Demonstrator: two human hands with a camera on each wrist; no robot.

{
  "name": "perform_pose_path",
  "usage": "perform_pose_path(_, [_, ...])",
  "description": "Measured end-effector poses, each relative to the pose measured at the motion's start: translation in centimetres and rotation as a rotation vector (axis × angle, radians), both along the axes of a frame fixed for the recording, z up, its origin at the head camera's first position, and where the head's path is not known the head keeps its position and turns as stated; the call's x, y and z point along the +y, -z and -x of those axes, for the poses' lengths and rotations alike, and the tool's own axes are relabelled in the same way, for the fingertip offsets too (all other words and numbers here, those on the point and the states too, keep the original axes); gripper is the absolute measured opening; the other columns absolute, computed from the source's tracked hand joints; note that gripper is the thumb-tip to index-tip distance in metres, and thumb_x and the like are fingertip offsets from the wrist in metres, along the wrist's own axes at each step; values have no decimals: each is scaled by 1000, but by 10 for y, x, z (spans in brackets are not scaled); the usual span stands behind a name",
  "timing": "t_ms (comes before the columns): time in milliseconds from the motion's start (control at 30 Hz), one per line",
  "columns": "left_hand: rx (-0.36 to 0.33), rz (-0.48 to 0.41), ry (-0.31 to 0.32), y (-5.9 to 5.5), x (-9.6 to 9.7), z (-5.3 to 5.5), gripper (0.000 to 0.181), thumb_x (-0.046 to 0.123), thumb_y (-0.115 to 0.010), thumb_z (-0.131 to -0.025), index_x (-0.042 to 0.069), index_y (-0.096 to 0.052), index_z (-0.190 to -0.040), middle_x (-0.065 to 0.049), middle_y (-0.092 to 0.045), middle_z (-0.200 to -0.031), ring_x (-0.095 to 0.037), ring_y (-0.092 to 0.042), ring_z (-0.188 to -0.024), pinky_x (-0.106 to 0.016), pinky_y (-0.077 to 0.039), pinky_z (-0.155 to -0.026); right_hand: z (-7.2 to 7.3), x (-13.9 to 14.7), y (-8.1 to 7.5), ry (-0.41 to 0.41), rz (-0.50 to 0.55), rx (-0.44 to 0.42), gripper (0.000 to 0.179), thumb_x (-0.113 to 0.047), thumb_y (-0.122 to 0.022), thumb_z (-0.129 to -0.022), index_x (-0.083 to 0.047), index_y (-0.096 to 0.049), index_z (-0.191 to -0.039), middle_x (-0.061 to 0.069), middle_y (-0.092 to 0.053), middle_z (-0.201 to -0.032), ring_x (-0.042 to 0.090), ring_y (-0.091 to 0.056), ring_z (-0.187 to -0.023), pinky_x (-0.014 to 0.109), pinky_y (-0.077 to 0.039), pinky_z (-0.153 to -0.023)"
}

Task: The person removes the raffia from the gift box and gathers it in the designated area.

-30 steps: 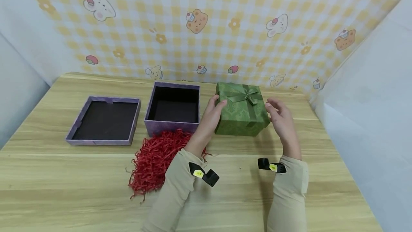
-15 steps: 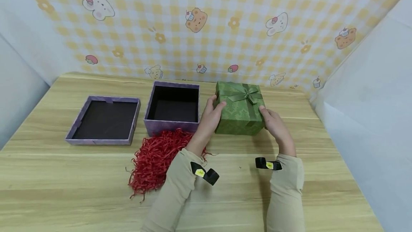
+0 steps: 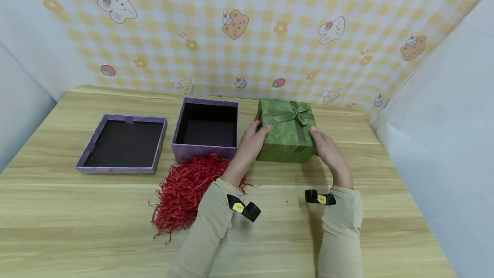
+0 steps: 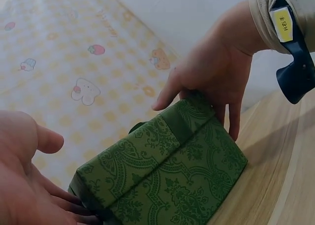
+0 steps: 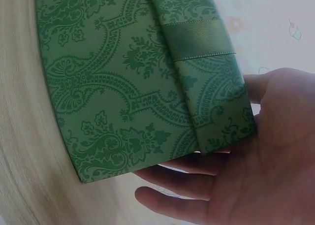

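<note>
A green patterned gift box (image 3: 287,136), lidded and tied with a ribbon bow (image 3: 296,114), sits on the table at the back right. My left hand (image 3: 248,147) lies along its left side. In the left wrist view the fingers touch the box while the thumb stands apart from it. At the right side, my right hand (image 3: 328,151) holds the box, thumb over the lid's edge and fingers down the side wall. The right wrist view shows those fingers partly hidden behind the box (image 5: 123,87).
Left of the green box stands an open purple box (image 3: 204,151) with a black inside. Its lid (image 3: 123,143) lies upturned farther left. A heap of red shredded paper (image 3: 185,196) lies before the purple box, beside my left forearm. A checkered cloth (image 3: 254,55) hangs behind.
My right hand has come in from the right onto the green box, which has turned slightly. Left hand, purple box, lid and shredded paper look nearly unchanged.
</note>
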State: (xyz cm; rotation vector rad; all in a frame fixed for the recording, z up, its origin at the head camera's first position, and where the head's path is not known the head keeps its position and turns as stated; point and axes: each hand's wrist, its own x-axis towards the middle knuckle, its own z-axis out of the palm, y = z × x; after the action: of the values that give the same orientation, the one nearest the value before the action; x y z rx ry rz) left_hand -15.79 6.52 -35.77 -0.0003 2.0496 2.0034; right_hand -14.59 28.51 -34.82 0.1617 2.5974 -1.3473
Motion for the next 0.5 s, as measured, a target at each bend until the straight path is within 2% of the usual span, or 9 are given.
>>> perform_pose_path(333, [7,-28,-9,-1,1,0,63,31,-48,-96,5,-21,-148,-11,-24,-150,-23,-25,-135,-37,-25,-106,-2,1,0,-19,32,4,83,-59,-21,-95,11,-26,-140,29,-39,-133,38,-39,-123,49,-33,-100])
perform_pose_path(500, [3,-18,-7,0,1,1,63,23,-48,-94,8,-21,-148,-9,-23,-151,-21,-25,-135,-37,-27,-105,-2,4,1,-36,51,15,82,-60,-18,-95,7,-27,-140,26,-36,-136,36,-36,-125,50,-32,-100])
